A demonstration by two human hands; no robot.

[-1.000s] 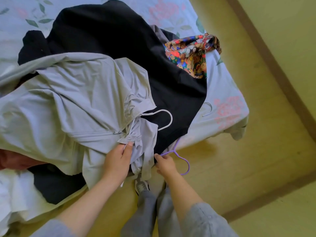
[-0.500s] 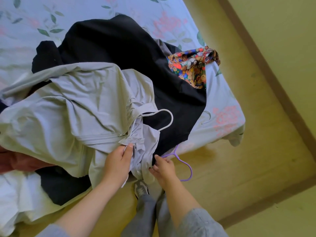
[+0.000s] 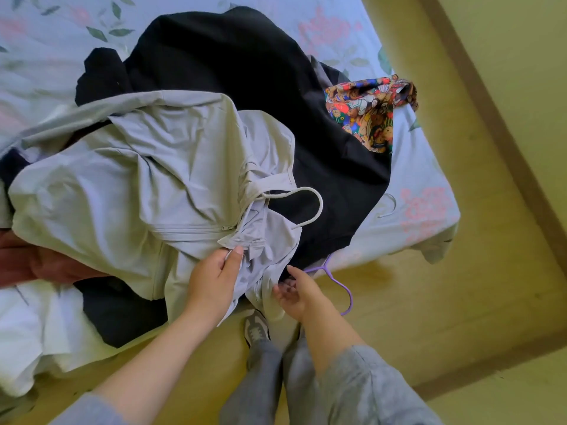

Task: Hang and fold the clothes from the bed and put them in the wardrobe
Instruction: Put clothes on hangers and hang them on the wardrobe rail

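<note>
Since half a second ago the right hand (image 3: 296, 294) has turned its palm upward and loosened. Its fingers (image 3: 283, 291) are now slightly spread and hold nothing, just at the hanging edge of the grey zip jacket (image 3: 129, 191). The left hand (image 3: 213, 282) still pinches the jacket front between thumb and fingers, just below the zip pull (image 3: 228, 227).

Beyond both hands, the hook of a white hanger (image 3: 317, 207) comes out of the jacket's neck and curves to the right over a black garment (image 3: 245, 87). The right hand seems somewhat nearer to it. The jacket lies on the bed (image 3: 429, 167), with its long axis running from the neck away to the left.

A purple hanger (image 3: 342, 286) sticks out past the bed edge, just beside the right hand. Farther off lies a colourful cartoon-print cloth (image 3: 365, 115).

The next move is probably a lift by the white hook, so the hook's direction matters. No brand, label or readable writing shows.
</note>
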